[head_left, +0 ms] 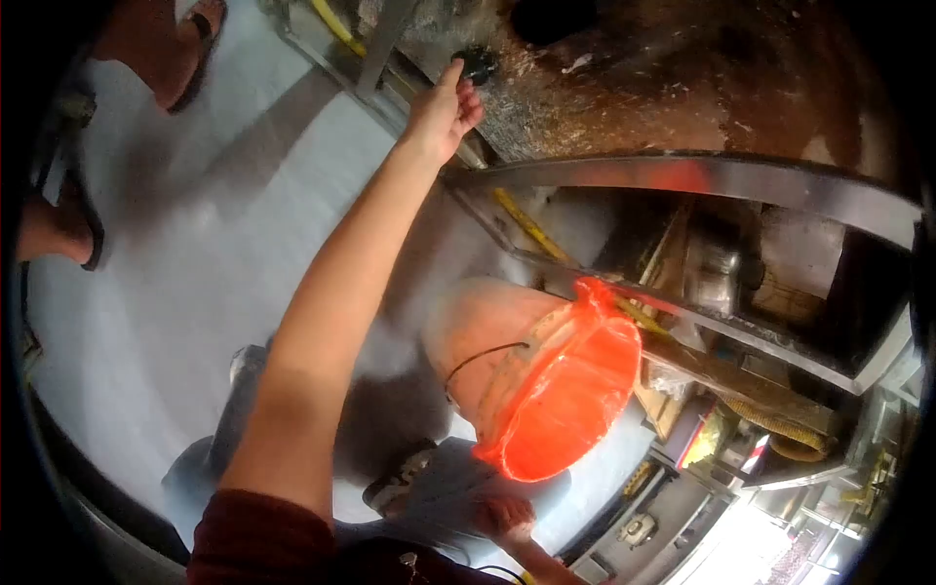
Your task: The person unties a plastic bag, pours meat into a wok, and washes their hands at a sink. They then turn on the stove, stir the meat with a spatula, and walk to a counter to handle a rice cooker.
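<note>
My left hand (446,115) reaches up to a round black knob (475,64) on a stained brown surface (634,107). Its thumb and index finger are at the knob's left edge, the other fingers curled. My right hand (507,517) is low in the view beside my knee, its fingers curled in, with nothing visible in it. Between my hands and to the right stands an orange bucket (478,341) with a bright orange liner (570,400) folded over its rim and a thin wire handle.
A metal frame (682,175) edges the brown surface, with a yellow hose (526,226) below it. Another person's sandaled feet (180,68) stand on the grey floor (224,195) at the upper left. Shelves with assorted items (707,439) fill the right side.
</note>
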{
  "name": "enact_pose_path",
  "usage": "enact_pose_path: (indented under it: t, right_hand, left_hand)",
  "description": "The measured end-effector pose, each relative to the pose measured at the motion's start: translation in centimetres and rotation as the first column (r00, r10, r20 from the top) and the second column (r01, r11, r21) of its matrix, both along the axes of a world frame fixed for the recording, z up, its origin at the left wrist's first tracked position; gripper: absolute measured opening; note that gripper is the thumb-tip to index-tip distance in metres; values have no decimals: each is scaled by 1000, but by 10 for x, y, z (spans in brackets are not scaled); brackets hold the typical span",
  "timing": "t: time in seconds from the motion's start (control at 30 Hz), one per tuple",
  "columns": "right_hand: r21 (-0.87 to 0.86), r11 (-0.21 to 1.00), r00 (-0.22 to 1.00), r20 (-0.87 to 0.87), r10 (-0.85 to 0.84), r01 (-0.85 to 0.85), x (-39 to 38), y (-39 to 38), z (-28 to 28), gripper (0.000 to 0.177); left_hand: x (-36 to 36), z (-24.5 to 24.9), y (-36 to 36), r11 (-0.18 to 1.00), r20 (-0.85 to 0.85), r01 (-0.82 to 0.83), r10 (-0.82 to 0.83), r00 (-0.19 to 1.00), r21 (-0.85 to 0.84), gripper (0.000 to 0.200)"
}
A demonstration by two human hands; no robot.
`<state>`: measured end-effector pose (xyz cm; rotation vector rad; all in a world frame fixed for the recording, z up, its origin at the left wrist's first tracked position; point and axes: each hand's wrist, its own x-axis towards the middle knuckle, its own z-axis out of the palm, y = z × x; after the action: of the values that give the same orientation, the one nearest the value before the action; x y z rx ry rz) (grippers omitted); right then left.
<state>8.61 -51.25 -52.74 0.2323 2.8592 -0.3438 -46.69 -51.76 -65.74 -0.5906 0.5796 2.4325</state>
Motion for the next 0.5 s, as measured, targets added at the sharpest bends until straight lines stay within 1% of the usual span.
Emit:
enact_pose_path:
  t: [0.07, 0.17, 0.23, 0.27, 0.3, 0.33, 0.37, 0.4, 0.43, 0.47, 0.5]
  right_hand:
    - [-4, 1000, 1000, 13, 20, -20, 7, 5, -1, 16]
    - [10, 998, 998, 15, 62, -62, 6, 7, 3, 16]
    - [-73, 991, 993, 32, 117, -114, 17, 13, 3, 15]
    - [-119, 983, 989, 40, 145, -140, 20, 14, 9, 14]
    - [-149, 982, 989, 71, 130, -119, 16, 13, 22, 14]
    - [-180, 979, 988, 95, 119, -100, 9, 11, 35, 14]
    - [-212, 974, 987, 116, 110, -83, 3, 9, 50, 15]
    - [-252, 966, 986, 140, 92, -55, 3, 9, 62, 15]
    - [-287, 957, 985, 158, 75, -27, 5, 11, 68, 15]
    - [-317, 949, 983, 174, 56, 3, 7, 13, 75, 16]
    - [-345, 938, 982, 181, 46, 20, 10, 14, 83, 16]
  left_hand:
    - [1, 0, -3, 997, -5, 40, -40, 999, -60, 23]
    - [23, 13, -11, 937, -67, -59, 39, 997, -345, 20]
    - [47, 9, -16, 893, -87, -193, 172, 981, -408, 15]
    - [62, 6, -19, 859, -110, -213, 182, 977, -466, 14]
    - [80, 3, -24, 819, -136, -232, 188, 973, -525, 12]
    - [103, -2, -34, 801, -170, -200, 124, 978, -564, 12]
    - [128, 5, -44, 802, -23, -47, 42, 999, -595, 44]
    - [155, 28, -55, 771, 31, 20, -1, 1000, -637, 47]
    - [185, 47, -72, 511, -10, 132, -265, 964, -849, 41]
    - [214, 65, -88, 163, 44, 139, -482, 875, -977, 39]
    - [239, 103, -108, -51, 204, 223, -632, 748, -974, 41]
